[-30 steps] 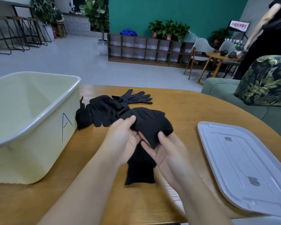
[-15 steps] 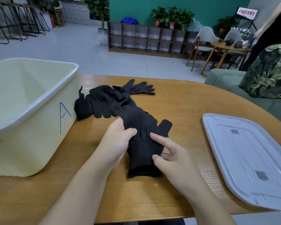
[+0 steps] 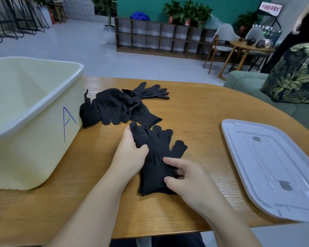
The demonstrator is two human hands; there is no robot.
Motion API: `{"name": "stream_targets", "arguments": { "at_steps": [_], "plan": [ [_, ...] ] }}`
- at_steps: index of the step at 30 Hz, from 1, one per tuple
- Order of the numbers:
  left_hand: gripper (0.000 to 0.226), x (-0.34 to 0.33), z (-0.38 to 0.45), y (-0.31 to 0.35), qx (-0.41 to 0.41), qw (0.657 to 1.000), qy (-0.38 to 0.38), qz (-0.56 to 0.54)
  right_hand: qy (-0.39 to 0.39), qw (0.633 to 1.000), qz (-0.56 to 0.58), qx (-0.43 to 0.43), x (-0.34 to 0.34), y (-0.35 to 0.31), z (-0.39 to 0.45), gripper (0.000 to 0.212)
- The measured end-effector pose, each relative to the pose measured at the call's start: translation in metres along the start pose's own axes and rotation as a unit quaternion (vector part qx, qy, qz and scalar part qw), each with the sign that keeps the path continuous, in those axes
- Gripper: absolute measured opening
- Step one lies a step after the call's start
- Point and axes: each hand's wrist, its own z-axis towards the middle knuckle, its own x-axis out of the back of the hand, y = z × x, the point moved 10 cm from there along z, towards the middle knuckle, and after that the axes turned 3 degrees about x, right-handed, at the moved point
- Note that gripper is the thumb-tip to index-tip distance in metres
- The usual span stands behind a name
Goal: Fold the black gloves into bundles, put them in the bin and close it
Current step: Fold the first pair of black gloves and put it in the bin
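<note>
Since a second ago: I've set the black glove pair (image 3: 157, 157) down flat on the wooden table (image 3: 194, 111); before, it was lifted and bunched between my hands. It's now pulled clear of the pile.

Head view, centre frame: my left hand (image 3: 130, 154) pinches the pair's finger end, thumb and fingers clamped on the fabric. My right hand (image 3: 184, 175) rests on the cuff end, index finger straight on top, thumb at the cuff edge, other fingers curled loosely. Cuff points toward me, glove fingers away.

Upper centre: glove pile (image 3: 118, 106), loose, unfolded, just beside the bin wall.

Left: cream plastic bin (image 3: 43, 139), uncovered, blue "A" on its side.

Right: white bin lid (image 3: 275, 166) lying flat on the table, overhanging the near edge, well apart from the bin.
</note>
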Motion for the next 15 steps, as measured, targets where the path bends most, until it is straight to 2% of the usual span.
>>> {"name": "stream_targets", "arguments": {
  "at_steps": [5,11,15],
  "plan": [
    [0.065,0.003,0.006,-0.004,0.000,1.000,0.016,0.001,0.011,1.000,0.015,-0.005,-0.002,0.005,0.002,0.054],
    [0.069,0.002,0.009,-0.007,-0.016,1.000,0.024,0.008,0.025,0.997,-0.071,0.023,-0.004,-0.003,0.000,0.055],
    [0.072,0.009,0.002,-0.001,-0.017,0.998,0.064,-0.007,0.028,0.991,-0.129,0.034,-0.006,-0.007,-0.001,0.056]
  ]
}}
